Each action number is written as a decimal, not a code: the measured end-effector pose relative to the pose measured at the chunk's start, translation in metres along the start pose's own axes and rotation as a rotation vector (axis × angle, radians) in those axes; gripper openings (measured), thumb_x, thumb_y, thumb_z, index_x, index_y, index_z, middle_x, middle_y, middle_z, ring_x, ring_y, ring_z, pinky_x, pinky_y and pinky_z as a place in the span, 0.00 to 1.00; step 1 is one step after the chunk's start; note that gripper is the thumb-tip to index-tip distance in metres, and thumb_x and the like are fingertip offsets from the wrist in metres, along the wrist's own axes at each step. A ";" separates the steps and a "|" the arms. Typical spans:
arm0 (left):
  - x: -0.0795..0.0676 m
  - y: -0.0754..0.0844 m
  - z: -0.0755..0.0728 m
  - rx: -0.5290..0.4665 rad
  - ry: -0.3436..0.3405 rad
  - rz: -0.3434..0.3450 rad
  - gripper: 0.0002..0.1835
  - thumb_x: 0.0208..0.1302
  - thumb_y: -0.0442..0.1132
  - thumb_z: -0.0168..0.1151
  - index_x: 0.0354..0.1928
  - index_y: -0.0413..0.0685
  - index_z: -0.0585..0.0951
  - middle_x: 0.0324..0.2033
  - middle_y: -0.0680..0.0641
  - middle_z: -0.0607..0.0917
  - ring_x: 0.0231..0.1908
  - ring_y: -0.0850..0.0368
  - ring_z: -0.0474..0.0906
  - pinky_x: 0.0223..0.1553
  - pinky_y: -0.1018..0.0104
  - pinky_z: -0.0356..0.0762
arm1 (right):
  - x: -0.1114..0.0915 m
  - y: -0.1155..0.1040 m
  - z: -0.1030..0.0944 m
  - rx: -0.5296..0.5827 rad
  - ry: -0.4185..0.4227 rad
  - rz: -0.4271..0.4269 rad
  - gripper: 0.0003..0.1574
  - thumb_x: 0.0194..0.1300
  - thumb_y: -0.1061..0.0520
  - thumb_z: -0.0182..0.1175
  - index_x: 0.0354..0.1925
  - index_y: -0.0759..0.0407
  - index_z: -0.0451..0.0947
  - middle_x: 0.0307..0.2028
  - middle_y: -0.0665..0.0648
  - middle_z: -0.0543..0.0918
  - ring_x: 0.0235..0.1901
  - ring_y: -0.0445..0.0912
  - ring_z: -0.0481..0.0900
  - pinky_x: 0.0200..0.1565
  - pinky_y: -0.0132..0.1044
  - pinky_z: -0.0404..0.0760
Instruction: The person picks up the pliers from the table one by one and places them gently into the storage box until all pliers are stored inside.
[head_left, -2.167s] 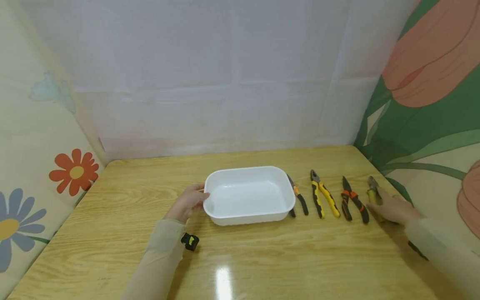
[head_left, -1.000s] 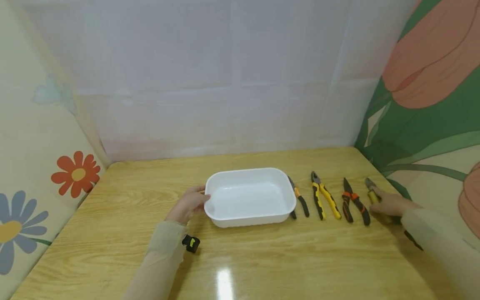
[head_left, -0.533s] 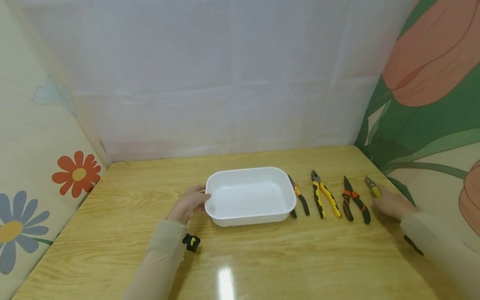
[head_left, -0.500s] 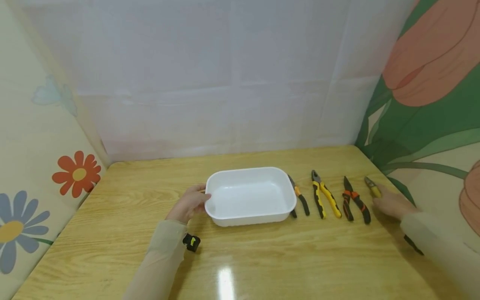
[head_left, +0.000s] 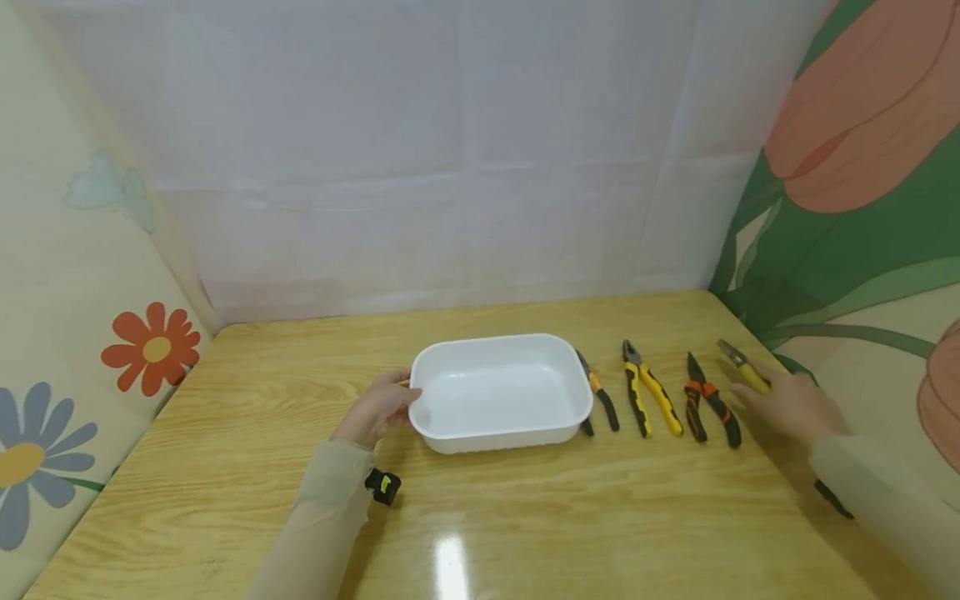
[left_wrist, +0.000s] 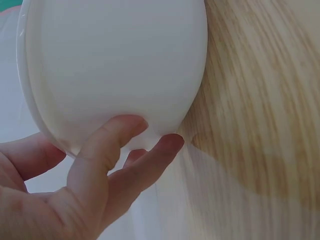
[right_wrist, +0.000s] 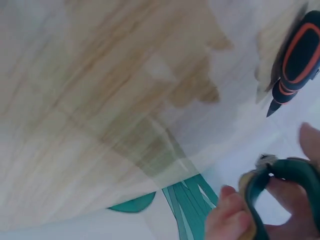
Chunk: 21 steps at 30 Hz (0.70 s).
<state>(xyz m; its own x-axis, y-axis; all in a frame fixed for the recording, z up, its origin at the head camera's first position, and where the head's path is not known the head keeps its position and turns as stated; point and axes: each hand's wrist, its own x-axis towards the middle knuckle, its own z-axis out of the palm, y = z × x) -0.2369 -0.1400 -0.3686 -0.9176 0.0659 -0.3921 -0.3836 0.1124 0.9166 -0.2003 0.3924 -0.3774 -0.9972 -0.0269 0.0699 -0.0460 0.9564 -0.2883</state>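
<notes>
My left hand [head_left: 377, 408] grips the left end of a white plastic tray [head_left: 498, 437]. In the left wrist view, the fingers [left_wrist: 160, 152] lie against the outer wall and the thumb is at the rim. On the far right, my right hand [head_left: 798, 404] holds pliers [head_left: 756, 379] with yellow-green handles, their metal head pointing away to the upper left. The right wrist view shows the fingers curled round the spread green handles [right_wrist: 295, 172]. Whether these pliers still touch the table cannot be told.
Right of the tray lie yellow-black pliers [head_left: 659, 400] and red-black long-nose pliers [head_left: 722, 412], handles spread. Orange-black pliers [head_left: 606, 410] are partly hidden by the tray's right side. A wooden table [head_left: 525, 525] meets a white cloth wall [head_left: 450, 208] behind and floral cloths at the sides.
The pliers in my right hand have shifted away and left, their head now higher in the head view. The right hand has turned round them. Left hand and tray stay put.
</notes>
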 end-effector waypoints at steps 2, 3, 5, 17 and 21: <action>-0.001 0.000 0.000 -0.008 -0.003 0.005 0.28 0.71 0.25 0.47 0.71 0.29 0.56 0.62 0.26 0.67 0.52 0.38 0.75 0.49 0.52 0.81 | -0.001 -0.003 -0.001 0.003 0.035 -0.015 0.46 0.73 0.39 0.51 0.64 0.80 0.60 0.25 0.72 0.78 0.23 0.56 0.73 0.27 0.54 0.75; -0.001 0.000 0.000 -0.009 -0.003 0.007 0.28 0.71 0.25 0.47 0.71 0.29 0.56 0.63 0.26 0.66 0.53 0.37 0.74 0.50 0.52 0.80 | -0.002 -0.005 -0.001 0.008 0.052 -0.020 0.45 0.73 0.39 0.51 0.64 0.79 0.61 0.20 0.66 0.76 0.21 0.54 0.72 0.25 0.52 0.75; -0.002 0.000 0.000 -0.013 -0.004 0.011 0.28 0.71 0.25 0.47 0.71 0.28 0.56 0.64 0.26 0.65 0.54 0.36 0.74 0.50 0.52 0.80 | -0.004 -0.007 -0.001 0.011 0.081 -0.022 0.44 0.73 0.39 0.50 0.64 0.78 0.62 0.18 0.60 0.72 0.20 0.52 0.70 0.22 0.48 0.72; -0.002 -0.001 -0.001 0.001 0.000 0.007 0.28 0.72 0.26 0.47 0.71 0.30 0.57 0.64 0.26 0.65 0.51 0.39 0.76 0.46 0.56 0.82 | -0.014 -0.019 -0.006 -0.035 0.231 -0.079 0.38 0.72 0.40 0.53 0.66 0.67 0.66 0.26 0.74 0.68 0.22 0.59 0.69 0.16 0.54 0.70; 0.000 -0.002 -0.001 0.003 -0.005 0.007 0.27 0.72 0.27 0.47 0.71 0.29 0.56 0.64 0.26 0.66 0.49 0.42 0.76 0.45 0.57 0.83 | -0.017 -0.027 -0.007 -0.094 0.298 -0.130 0.34 0.70 0.43 0.57 0.62 0.66 0.71 0.26 0.73 0.68 0.21 0.58 0.68 0.16 0.53 0.70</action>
<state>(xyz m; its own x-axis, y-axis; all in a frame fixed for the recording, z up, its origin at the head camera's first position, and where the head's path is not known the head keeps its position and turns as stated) -0.2359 -0.1410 -0.3706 -0.9197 0.0722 -0.3858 -0.3766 0.1144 0.9193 -0.1815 0.3693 -0.3640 -0.9215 -0.0775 0.3807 -0.1521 0.9736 -0.1701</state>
